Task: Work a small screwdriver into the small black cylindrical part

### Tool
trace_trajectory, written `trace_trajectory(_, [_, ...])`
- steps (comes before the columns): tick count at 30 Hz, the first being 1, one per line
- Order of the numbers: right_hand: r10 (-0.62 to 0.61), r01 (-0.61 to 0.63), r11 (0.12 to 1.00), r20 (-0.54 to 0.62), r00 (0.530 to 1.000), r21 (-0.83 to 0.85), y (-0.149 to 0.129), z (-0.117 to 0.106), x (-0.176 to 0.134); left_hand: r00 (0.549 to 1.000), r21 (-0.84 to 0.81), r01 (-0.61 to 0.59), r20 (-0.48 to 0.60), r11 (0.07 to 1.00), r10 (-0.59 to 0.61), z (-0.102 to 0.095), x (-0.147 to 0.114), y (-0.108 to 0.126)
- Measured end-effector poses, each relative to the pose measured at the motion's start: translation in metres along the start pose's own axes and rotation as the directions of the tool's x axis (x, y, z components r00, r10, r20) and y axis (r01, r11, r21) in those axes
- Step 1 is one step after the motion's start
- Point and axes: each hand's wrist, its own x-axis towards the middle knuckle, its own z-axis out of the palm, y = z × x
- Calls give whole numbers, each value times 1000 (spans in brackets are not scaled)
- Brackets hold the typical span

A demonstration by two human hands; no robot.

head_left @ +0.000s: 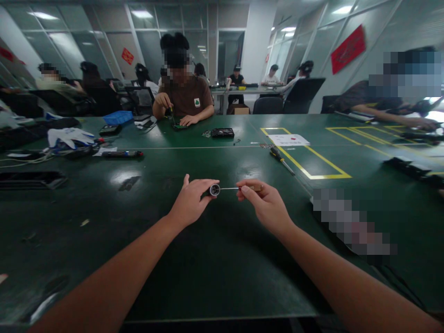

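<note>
Round part (pixel 214 189), with a pale ring showing around its dark middle, is sitting at the fingertips of the left hand, held above the green table (pixel 222 282) and directly across from the right hand. The left hand (pixel 190 201) is gripping it from the side between thumb and fingers, its ringed end facing the camera. The right hand (pixel 270 208) is closing its fingers around the amber handle of a slim screwdriver (pixel 257 188), whose thin metal shaft is pointing level toward the part; its tip is reaching the near side of the ring, though whether it is touching or entering cannot be told. Beyond the right hand, a yellow-and-black screwdriver (pixel 276 154) is lying slantwise, its handle near a white sheet (pixel 289 139) and beside a yellow tape outline (pixel 329 176). Closer to the right forearm, a blurred-out long object (pixel 348 224) is resting on the tabletop. Farther off, a black case (pixel 223 132) is lying near a co-worker (pixel 189 95), who is bending over a small board. Toward the left, white gloves (pixel 69 138) are lying near a blue tray (pixel 118 118).
</note>
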Motion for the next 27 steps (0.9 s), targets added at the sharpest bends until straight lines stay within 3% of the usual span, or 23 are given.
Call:
trace_trajectory(9, [-96, 112, 964, 79, 992, -242, -3, -2, -9, 1000, 5, -8, -10, 1000, 8, -1, -2, 1])
trace_trajectory(13, [11, -12, 1000, 21, 1000, 17, 0, 2, -4, 999, -3, -5, -48, 1000, 5, 0, -2, -1])
trace_trajectory(18, [218, -203, 892, 9, 976, 405, 3, 7, 3, 997, -11, -3, -79, 1000, 2, -1, -2, -1])
trace_trajectory(27, [321, -300, 790, 56, 945, 535, 2, 6, 6, 994, -15, -11, -107, 1000, 10, -4, -2, 2])
